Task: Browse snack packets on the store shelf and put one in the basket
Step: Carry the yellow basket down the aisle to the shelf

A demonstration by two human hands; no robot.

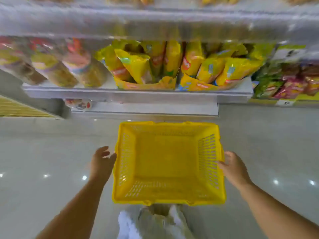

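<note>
An empty yellow plastic basket [168, 163] sits on the floor in front of the shelf, right in front of me. My left hand [101, 161] is beside its left rim with fingers spread and relaxed, the thumb just touching the rim. My right hand [233, 165] is at the right rim, with the thumb over the inner wall and fingers outside, pinching it. Yellow snack packets [138, 66] stand in display cartons on the shelf above the basket. The frame is blurred.
Clear bags of snacks [51, 66] lie left of the yellow packets; green and red packets [284, 83] fill the shelf to the right. A white shelf edge [138, 94] juts out over the glossy tiled floor [43, 152]. My legs [155, 221] are just behind the basket.
</note>
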